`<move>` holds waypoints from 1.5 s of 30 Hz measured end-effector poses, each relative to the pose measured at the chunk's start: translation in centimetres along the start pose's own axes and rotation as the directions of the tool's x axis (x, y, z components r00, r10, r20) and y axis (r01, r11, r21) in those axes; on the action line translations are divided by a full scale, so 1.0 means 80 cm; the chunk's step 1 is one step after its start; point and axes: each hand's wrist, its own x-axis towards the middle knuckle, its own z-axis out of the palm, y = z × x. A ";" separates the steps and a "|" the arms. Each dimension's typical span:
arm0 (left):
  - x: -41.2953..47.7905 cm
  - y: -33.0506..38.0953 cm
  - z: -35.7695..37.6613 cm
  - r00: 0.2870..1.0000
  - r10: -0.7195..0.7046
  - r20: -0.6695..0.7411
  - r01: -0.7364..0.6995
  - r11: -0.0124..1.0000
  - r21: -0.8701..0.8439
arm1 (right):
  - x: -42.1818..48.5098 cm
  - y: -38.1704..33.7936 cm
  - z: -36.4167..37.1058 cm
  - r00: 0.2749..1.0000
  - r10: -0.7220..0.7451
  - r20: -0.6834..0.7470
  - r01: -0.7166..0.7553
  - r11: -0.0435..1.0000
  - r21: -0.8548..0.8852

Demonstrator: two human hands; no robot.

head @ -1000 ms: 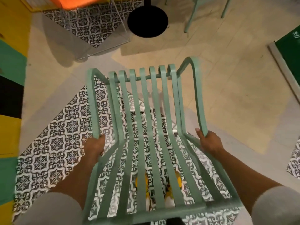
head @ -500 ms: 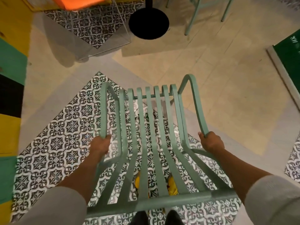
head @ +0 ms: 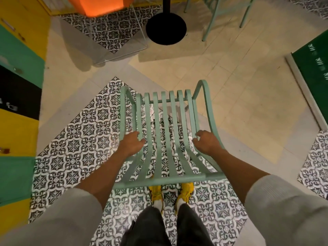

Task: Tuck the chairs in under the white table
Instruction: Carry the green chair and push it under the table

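Mint-green slatted metal chair (head: 164, 137) sat on patterned tiles, well short of the black pedestal base (head: 166, 28); I saw left hand (head: 132, 144) and right hand (head: 206, 142) spread loosely on its slats. Tucking remained undone.

The chair (head: 166, 132) stood at the centre, the table base (head: 166, 28) beyond it at twelve o'clock. A second chair (head: 225, 13) stood at one o'clock. The person's shoes (head: 185, 191) lay at six o'clock, just behind the chair.

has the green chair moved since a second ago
Yes. The green chair has come back toward the person, away from the black table base; more bare floor now lies between them. Both hands now look loosened.
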 end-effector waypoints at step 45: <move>-0.138 0.063 0.051 0.932 0.358 -0.061 -0.241 0.737 0.632 | -0.120 0.009 -0.010 0.918 -0.391 -0.071 0.284 0.771 -0.570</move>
